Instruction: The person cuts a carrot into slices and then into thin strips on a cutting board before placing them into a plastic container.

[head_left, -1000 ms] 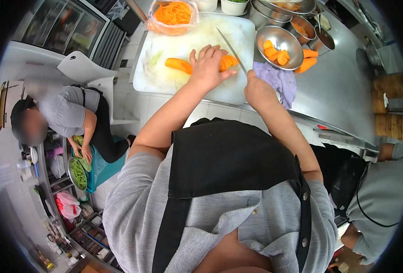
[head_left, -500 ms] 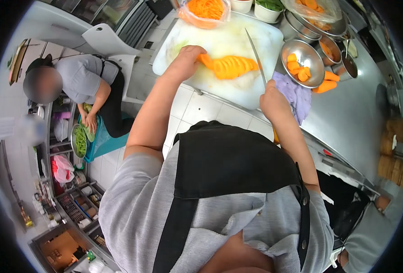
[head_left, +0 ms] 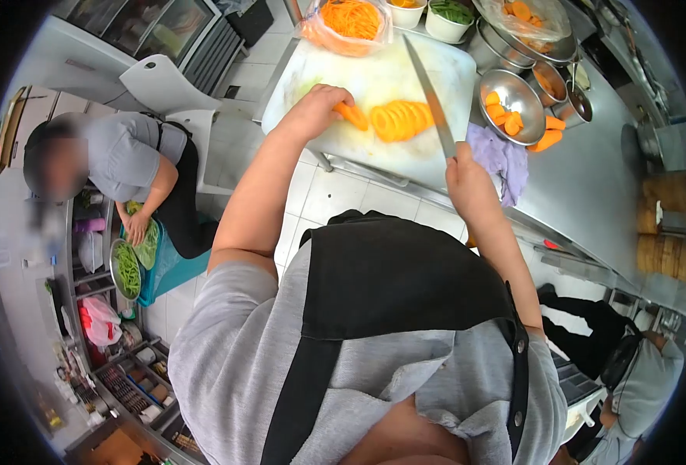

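Observation:
On the white cutting board (head_left: 374, 74) lies a fanned row of orange carrot slices (head_left: 402, 120). My left hand (head_left: 316, 108) grips an uncut carrot piece (head_left: 351, 115) just left of the slices. My right hand (head_left: 467, 170) holds a long knife (head_left: 430, 97) by the handle at the board's near right edge. Its blade points away over the board, just right of the slices.
A purple cloth (head_left: 501, 159) lies right of the board. A steel bowl (head_left: 515, 105) holds carrot chunks, with whole carrots (head_left: 547, 138) beside it. A bag of shredded carrot (head_left: 347, 23) sits behind the board. A person (head_left: 118, 174) crouches at left over greens (head_left: 128, 270). Another person (head_left: 637, 384) is at lower right.
My left hand left the sliced carrot and took hold of an uncut piece at the left. The slices now lie fanned out. My right hand swung the knife in beside the slices.

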Motion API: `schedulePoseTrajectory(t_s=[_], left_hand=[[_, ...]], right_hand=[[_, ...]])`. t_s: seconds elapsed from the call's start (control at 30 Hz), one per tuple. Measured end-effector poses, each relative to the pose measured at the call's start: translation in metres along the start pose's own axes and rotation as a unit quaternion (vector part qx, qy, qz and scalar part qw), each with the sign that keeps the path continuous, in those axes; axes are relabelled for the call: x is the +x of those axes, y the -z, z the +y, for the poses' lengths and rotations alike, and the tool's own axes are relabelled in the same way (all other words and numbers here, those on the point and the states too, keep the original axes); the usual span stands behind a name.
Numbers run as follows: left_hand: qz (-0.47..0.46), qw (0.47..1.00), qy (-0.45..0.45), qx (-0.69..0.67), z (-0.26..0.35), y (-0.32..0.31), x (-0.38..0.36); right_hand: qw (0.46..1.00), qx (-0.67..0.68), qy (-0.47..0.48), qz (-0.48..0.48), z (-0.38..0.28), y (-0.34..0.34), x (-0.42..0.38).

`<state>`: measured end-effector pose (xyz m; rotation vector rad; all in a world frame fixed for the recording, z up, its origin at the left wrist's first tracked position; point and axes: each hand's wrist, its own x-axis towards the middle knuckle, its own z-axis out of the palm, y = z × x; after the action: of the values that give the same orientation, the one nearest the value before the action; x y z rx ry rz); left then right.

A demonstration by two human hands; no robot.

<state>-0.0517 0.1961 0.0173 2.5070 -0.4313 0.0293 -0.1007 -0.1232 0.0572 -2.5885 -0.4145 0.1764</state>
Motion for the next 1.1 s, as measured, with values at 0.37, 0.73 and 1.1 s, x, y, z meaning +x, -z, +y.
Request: schedulePoseTrajectory(t_s=[0.37, 0.73, 1.1], left_hand=[[0.086, 0.994, -0.046, -0.046, 0.001, -0.010, -0.021], [0.192, 0.980, -0.051, 0.000, 0.013, -0.018, -0.020], [0.159, 0.975, -0.155, 0.001, 0.037, -0.065, -0.065]], right_hand=[[0.986, -0.088, -0.081, -0.115, -0.088, -0.050, -0.001], [0.976, -0.141, -0.095, -0.134, -0.090, -0.065, -0.002], [0.987, -0.050, -0.066, -0.134, -0.075, -0.062, 0.009]])
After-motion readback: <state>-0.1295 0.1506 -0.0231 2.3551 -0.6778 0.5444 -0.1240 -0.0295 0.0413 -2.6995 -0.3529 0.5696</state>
